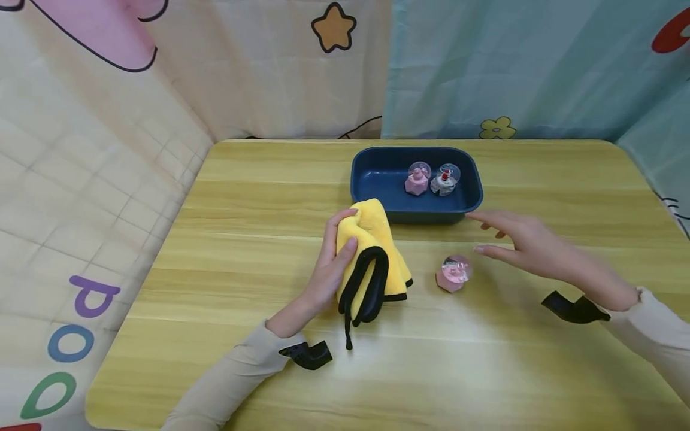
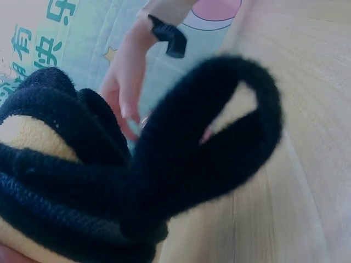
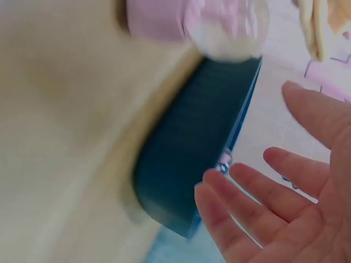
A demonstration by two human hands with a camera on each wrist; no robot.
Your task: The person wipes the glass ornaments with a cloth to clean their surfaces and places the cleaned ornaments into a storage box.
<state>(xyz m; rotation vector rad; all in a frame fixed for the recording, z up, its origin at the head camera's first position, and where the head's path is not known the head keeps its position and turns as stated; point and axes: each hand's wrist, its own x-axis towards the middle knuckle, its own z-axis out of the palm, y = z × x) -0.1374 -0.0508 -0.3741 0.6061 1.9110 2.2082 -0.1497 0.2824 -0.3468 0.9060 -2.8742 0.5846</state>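
My left hand [image 1: 326, 269] grips a folded yellow cloth [image 1: 372, 230] with black edging, holding it over the middle of the table. In the left wrist view the cloth's dark edging [image 2: 71, 181] fills much of the frame. To the right, my right hand [image 1: 530, 245] has its fingers extended and holds nothing. A small snow globe [image 1: 453, 274] with a pink base stands on the table, just left of the right thumb. The right wrist view shows spread fingers [image 3: 258, 213] and the globe's pink base [image 3: 159, 19] at the top.
Behind the hands sits a dark blue tray [image 1: 420, 216]. Inside are a pink snow globe [image 1: 417, 181] and a white one [image 1: 444, 182] with a red detail. The wooden table [image 1: 259, 209] meets printed curtains [image 1: 269, 66] at its back and left sides.
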